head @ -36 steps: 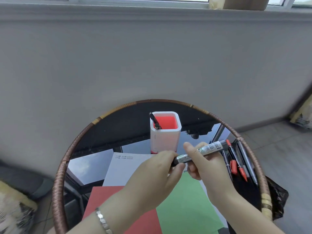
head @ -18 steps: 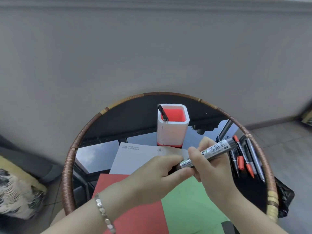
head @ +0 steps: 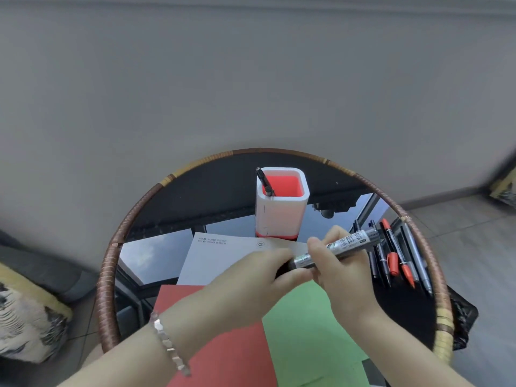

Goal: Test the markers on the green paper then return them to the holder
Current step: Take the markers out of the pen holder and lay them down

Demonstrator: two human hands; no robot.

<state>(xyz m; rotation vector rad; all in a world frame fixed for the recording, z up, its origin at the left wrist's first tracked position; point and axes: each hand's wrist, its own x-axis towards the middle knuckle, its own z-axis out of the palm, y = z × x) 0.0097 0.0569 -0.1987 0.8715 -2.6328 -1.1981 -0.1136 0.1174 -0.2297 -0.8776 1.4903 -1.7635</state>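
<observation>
A thick silver-and-black marker (head: 346, 245) is held above the papers by both hands. My right hand (head: 342, 277) grips its barrel, and my left hand (head: 251, 277) pinches its black cap end. The green paper (head: 304, 331) lies below the hands, near the table's front. A white holder with a red inside (head: 282, 203) stands at the back of the table with one black pen (head: 265, 181) leaning in it. Several loose markers (head: 396, 255), black, red and grey, lie at the table's right side.
A red paper (head: 223, 350) lies left of the green one, and a white printed sheet (head: 217, 259) lies behind them. The round glass table has a woven rim (head: 111, 252). A grey wall rises close behind. A patterned cushion (head: 25, 319) sits at the far left.
The view has tilted down and shifted, so the table sits lower in frame. Both hands keep the same hold on the marker; its cap stays on.
</observation>
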